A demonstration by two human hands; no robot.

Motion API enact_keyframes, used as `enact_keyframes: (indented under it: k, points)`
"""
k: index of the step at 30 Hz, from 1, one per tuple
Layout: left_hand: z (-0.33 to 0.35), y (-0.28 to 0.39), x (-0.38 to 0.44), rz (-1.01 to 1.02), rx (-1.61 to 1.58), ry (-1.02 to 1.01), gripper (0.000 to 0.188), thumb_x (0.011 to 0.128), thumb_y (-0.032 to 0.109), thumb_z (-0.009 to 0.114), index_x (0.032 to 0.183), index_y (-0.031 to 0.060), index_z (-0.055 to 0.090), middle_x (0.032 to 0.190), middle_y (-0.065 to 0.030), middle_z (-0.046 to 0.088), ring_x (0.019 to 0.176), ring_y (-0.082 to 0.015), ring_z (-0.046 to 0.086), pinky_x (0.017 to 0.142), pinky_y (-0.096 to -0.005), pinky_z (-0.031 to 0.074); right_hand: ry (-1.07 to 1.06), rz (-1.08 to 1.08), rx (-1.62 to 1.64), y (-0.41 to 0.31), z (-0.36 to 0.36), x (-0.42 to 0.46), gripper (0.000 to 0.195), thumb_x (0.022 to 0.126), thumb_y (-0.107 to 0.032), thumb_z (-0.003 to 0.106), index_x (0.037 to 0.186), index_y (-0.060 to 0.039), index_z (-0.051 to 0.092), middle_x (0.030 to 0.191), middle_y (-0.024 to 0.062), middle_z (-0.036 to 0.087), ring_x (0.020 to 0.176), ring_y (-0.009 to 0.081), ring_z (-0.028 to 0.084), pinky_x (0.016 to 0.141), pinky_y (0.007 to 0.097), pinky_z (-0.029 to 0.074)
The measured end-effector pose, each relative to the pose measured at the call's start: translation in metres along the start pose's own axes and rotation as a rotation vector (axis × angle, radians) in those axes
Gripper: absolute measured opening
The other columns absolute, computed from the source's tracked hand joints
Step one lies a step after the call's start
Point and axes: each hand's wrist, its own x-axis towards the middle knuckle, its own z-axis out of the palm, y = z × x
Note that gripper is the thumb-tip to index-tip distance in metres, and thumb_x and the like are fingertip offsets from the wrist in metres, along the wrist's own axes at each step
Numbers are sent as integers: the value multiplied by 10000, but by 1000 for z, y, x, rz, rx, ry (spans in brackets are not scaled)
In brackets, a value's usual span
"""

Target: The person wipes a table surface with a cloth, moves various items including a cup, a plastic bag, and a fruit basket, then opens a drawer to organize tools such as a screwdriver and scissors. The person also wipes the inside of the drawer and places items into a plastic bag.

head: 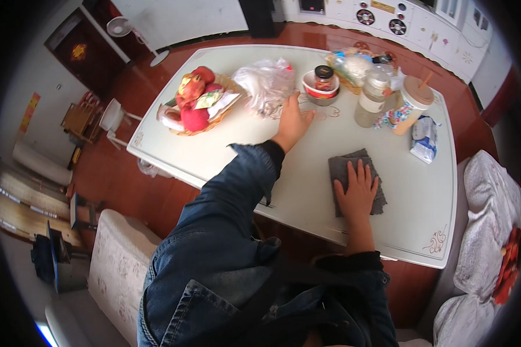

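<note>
My left hand (292, 125) reaches over the table with thumb and fingers apart. Its fingertips are at the right edge of a white plastic bag (265, 84); whether they touch it, I cannot tell. Just beyond the thumb, a dark-lidded glass jar (324, 79) stands inside a red and white bowl (309, 88). Lower right, my right hand (357, 193) lies palm down, fingers spread, on a folded dark grey cloth (339, 167). The cloth is flat on the glossy white table (304, 182), partly covered by the hand.
On the left, a wicker basket (208, 126) holds red fruit (195, 118) and small packets. A glass bottle (370, 104), a lidded cup with a straw (410, 104) and a blue-white packet (424, 139) stand right. Behind them lies a filled tray (355, 89). A sofa (482, 217) borders the table's right.
</note>
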Motion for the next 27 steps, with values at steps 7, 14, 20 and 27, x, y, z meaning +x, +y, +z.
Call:
enact_keyframes:
  k: [7, 14, 20, 27]
  points:
    - [-159, -64, -72, -230, 191, 720, 684, 794, 159, 731, 1307, -78, 346, 1217, -258, 424, 1072, -353, 488, 909, -412, 433, -8, -4, -58, -2, 3, 0, 596, 872, -436, 548, 1391, -160, 452, 1494, 87, 355, 1385, 292, 292, 1140, 527, 137]
    - [-221, -135, -51, -1113, -1159, 636, 521, 844, 113, 547, 1290, -62, 343, 1260, -254, 425, 1146, -410, 473, 979, -532, 430, -38, 20, -72, -1, 2, 2, 596, 880, -432, 524, 1404, -163, 435, 1507, 87, 335, 1399, 287, 268, 1142, 527, 124]
    - [-222, -172, -42, -1045, -1524, 457, 400, 814, -46, 423, 1188, -172, 362, 1300, -311, 433, 1230, -458, 439, 1069, -541, 370, -14, 6, -38, -3, 1, 4, 594, 870, -428, 540, 1387, -148, 456, 1489, 104, 359, 1387, 300, 285, 1138, 529, 133]
    - [-237, -168, -84, -964, -1459, 423, 364, 765, -79, 382, 1105, -208, 397, 1229, -332, 454, 1204, -488, 448, 1054, -534, 398, 27, -14, 17, -9, -2, 1, 581, 860, -416, 565, 1358, -126, 488, 1470, 114, 384, 1377, 308, 300, 1131, 535, 144]
